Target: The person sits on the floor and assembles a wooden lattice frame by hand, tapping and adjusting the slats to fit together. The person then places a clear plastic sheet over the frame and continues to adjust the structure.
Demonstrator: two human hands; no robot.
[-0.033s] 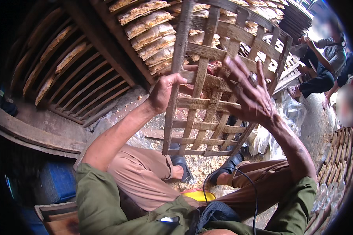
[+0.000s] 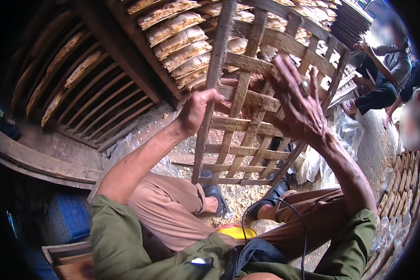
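Upright before the seated person's knees stands a wooden slat rack (image 2: 247, 126), stiff, light-looking and rough, best taken by its long side rails. Left hand (image 2: 198, 109) is clenched round the left rail; right hand (image 2: 298, 105) lies flat, fingers spread, against the far right slats.

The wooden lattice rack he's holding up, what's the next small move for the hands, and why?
Probably close the right hand around a slat. The left hand already grips the wooden lattice rack by its side rail, holding it upright and tilted over the knees, while the right hand only lies flat with fingers spread on the slats, so the support looks one-sided.
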